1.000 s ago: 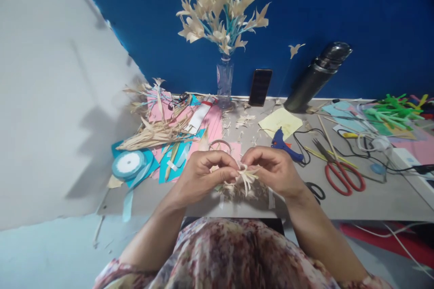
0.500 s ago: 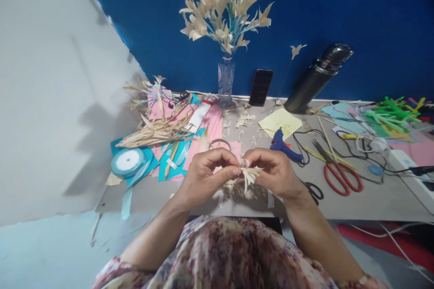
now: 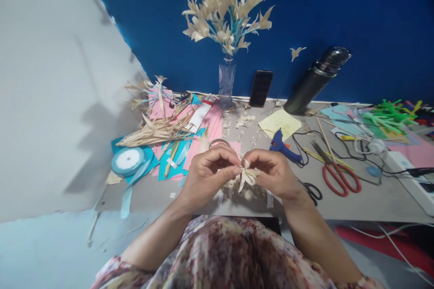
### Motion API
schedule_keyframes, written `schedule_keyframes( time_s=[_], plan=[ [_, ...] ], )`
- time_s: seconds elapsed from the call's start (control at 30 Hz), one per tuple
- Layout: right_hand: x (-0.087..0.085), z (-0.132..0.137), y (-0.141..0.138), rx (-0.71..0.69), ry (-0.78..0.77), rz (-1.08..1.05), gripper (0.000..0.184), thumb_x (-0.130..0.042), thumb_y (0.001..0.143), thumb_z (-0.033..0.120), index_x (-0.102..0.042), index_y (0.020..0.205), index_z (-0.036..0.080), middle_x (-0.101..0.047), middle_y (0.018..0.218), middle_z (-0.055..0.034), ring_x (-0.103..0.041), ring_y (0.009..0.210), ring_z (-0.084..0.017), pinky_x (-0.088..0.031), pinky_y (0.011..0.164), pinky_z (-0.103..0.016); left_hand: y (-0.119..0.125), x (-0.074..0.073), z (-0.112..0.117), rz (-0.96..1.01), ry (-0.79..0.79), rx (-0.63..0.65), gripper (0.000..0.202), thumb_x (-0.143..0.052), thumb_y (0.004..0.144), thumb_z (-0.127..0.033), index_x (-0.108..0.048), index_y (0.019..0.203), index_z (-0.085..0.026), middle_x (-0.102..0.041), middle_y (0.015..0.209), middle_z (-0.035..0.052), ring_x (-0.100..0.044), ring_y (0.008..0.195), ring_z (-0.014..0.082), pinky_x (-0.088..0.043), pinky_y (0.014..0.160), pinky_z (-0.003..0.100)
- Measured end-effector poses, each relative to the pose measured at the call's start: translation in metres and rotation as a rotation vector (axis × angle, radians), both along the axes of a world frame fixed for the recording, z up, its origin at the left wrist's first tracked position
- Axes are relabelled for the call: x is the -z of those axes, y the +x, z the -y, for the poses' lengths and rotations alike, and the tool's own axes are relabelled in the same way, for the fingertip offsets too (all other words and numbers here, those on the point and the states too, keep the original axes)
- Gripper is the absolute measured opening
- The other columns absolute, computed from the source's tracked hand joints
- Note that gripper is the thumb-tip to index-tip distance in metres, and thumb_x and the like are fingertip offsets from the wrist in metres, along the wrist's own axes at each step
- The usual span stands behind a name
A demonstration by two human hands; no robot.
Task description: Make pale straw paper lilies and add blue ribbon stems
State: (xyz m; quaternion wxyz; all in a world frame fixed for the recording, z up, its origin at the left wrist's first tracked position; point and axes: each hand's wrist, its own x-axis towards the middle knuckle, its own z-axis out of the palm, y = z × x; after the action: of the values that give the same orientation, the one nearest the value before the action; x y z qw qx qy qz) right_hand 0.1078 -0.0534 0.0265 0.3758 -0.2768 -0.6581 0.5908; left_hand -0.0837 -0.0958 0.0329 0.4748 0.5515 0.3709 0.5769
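Observation:
Between my two hands, over the front of the table, is a small cream corn-husk flower (image 3: pixel 248 175) with narrow pointed petals fanning downward. Thumb and fingertips of my left hand (image 3: pixel 214 170) pinch it from the left. From the other side, my right hand (image 3: pixel 273 171) grips it with fingers curled at the petals' base. The fingers hide the flower's inner end. Beneath the hands lies a pile of pale husk scraps (image 3: pixel 249 193).
Left are dried husks (image 3: pixel 156 132), a blue ribbon roll (image 3: pixel 127 161) and coloured paper. Behind stand a vase (image 3: pixel 226 82) of husk flowers, a phone (image 3: pixel 261 88) and a leaning flask (image 3: pixel 313 83). Right lie a glue gun (image 3: pixel 284 146), red-handled scissors (image 3: pixel 341 178) and a power strip (image 3: pixel 412 180).
The flower has turned slightly between my fingers, so its petals show more and spread wider. Both hands keep their grip in nearly the same place.

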Motion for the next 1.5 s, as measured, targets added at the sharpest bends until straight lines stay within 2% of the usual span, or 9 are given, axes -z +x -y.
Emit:
schedule_keyframes(
  time_s=[0.1, 0.2, 0.37, 0.5, 0.8, 1.03, 1.27, 1.37, 1.5],
  plan=[
    [-0.002, 0.002, -0.003, 0.008, -0.096, -0.034, 0.017, -0.079, 0.078, 0.031, -0.069, 0.078, 0.018, -0.067, 0.070, -0.0012, -0.057, 0.059, -0.012, -0.045, 0.055, -0.022, 0.005, 0.001, 0.001, 0.022, -0.012, -0.032, 0.007, -0.080, 0.079, -0.018, -0.073, 0.079, -0.017, -0.065, 0.080, 0.0048, -0.061, 0.076, 0.0163, -0.048, 0.066, 0.025],
    [-0.001, 0.004, -0.010, 0.053, -0.222, -0.094, 0.023, -0.081, 0.076, 0.037, -0.067, 0.078, 0.018, -0.063, 0.063, 0.0011, -0.051, 0.050, -0.010, -0.041, 0.047, -0.021, 0.013, 0.004, 0.002, -0.017, 0.053, -0.200, 0.008, -0.077, 0.081, -0.017, -0.070, 0.078, -0.017, -0.064, 0.077, 0.0033, -0.061, 0.074, 0.0151, -0.048, 0.066, 0.025],
    [0.012, 0.006, -0.032, 0.210, -0.282, -0.241, 0.025, -0.081, 0.077, 0.040, -0.068, 0.079, 0.018, -0.058, 0.063, 0.0035, -0.044, 0.049, -0.008, -0.037, 0.047, -0.020, 0.027, 0.007, -0.003, -0.235, 0.238, -0.539, 0.009, -0.068, 0.087, -0.012, -0.066, 0.080, -0.018, -0.063, 0.078, 0.0005, -0.059, 0.070, 0.0118, -0.048, 0.063, 0.023],
    [0.024, 0.004, -0.043, 0.280, -0.338, -0.368, 0.025, -0.084, 0.076, 0.037, -0.069, 0.081, 0.018, -0.058, 0.066, 0.0040, -0.041, 0.052, -0.006, -0.034, 0.048, -0.019, 0.029, 0.005, -0.011, -0.449, 0.461, -0.652, 0.010, -0.065, 0.089, -0.009, -0.065, 0.086, -0.018, -0.066, 0.081, 0.0011, -0.061, 0.073, 0.0118, -0.049, 0.066, 0.023],
    [0.017, 0.006, -0.038, 0.322, -0.382, -0.477, 0.023, -0.084, 0.074, 0.036, -0.070, 0.078, 0.019, -0.059, 0.061, 0.0029, -0.042, 0.049, -0.008, -0.035, 0.046, -0.021, 0.020, 0.007, -0.013, -0.533, 0.604, -0.477, 0.023, -0.061, 0.090, -0.006, -0.072, 0.107, -0.018, -0.072, 0.095, 0.0083, -0.069, 0.089, 0.0171, -0.055, 0.079, 0.028],
    [0.017, 0.010, -0.030, 0.232, -0.343, -0.425, 0.012, -0.078, 0.078, 0.028, -0.070, 0.077, 0.018, -0.063, 0.062, 0.0011, -0.046, 0.050, -0.008, -0.036, 0.048, -0.021, 0.013, 0.000, -0.018, -0.045, 0.077, -0.188, 0.011, -0.077, 0.079, -0.011, -0.075, 0.072, -0.019, -0.069, 0.072, 0.0011, -0.064, 0.070, 0.0132, -0.050, 0.067, 0.024],
    [0.011, 0.013, -0.025, 0.160, -0.357, -0.336, 0.005, -0.074, 0.075, 0.021, -0.071, 0.075, 0.017, -0.066, 0.060, 0.0010, -0.054, 0.050, -0.010, -0.043, 0.051, -0.022, 0.004, 0.013, -0.021, 0.288, -0.255, 0.131, 0.013, -0.086, 0.070, -0.017, -0.073, 0.070, -0.017, -0.066, 0.071, 0.0009, -0.062, 0.066, 0.0126, -0.048, 0.062, 0.023],
    [0.008, 0.012, -0.022, 0.137, -0.348, -0.292, 0.003, -0.071, 0.076, 0.020, -0.070, 0.076, 0.017, -0.068, 0.063, -0.0001, -0.056, 0.053, -0.011, -0.044, 0.053, -0.022, 0.002, 0.012, -0.019, 0.256, -0.342, 0.128, 0.013, -0.086, 0.070, -0.019, -0.077, 0.078, -0.019, -0.069, 0.078, 0.0017, -0.063, 0.061, 0.0125, -0.048, 0.056, 0.023],
    [0.001, 0.012, -0.022, 0.180, -0.320, -0.215, 0.003, -0.070, 0.074, 0.019, -0.068, 0.073, 0.017, -0.063, 0.060, 0.0022, -0.051, 0.052, -0.009, -0.038, 0.051, -0.020, 0.003, 0.007, -0.015, 0.060, -0.166, -0.078, 0.014, -0.085, 0.072, -0.018, -0.082, 0.086, -0.021, -0.073, 0.086, 0.0044, -0.066, 0.074, 0.0149, -0.051, 0.066, 0.024]
  ],
)
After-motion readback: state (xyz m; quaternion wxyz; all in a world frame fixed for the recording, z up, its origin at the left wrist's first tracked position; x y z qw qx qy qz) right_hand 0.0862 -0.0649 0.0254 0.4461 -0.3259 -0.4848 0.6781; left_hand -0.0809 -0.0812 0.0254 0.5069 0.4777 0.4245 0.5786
